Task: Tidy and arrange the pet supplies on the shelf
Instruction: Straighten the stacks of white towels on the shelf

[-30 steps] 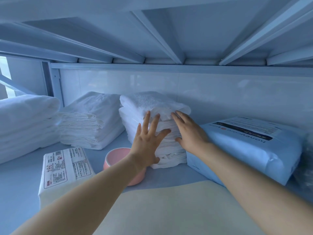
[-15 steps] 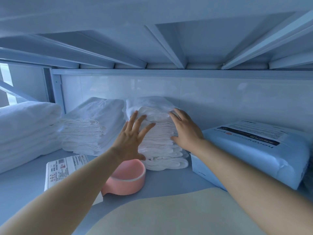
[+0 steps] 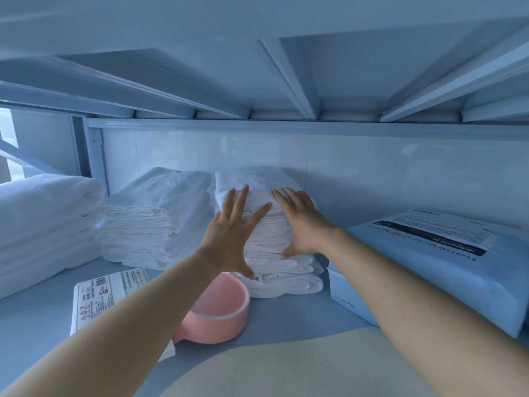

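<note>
Your left hand (image 3: 232, 233) and right hand (image 3: 300, 224), both spread flat, press the towel stack (image 3: 272, 242) at the shelf's (image 3: 286, 325) back edge. You seem to be squaring it; next, push evenly.

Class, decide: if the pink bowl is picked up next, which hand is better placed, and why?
Probably left. The left hand rests on the towel stack just above the pink bowl; the right hand presses the stack's other side, farther away.
</note>
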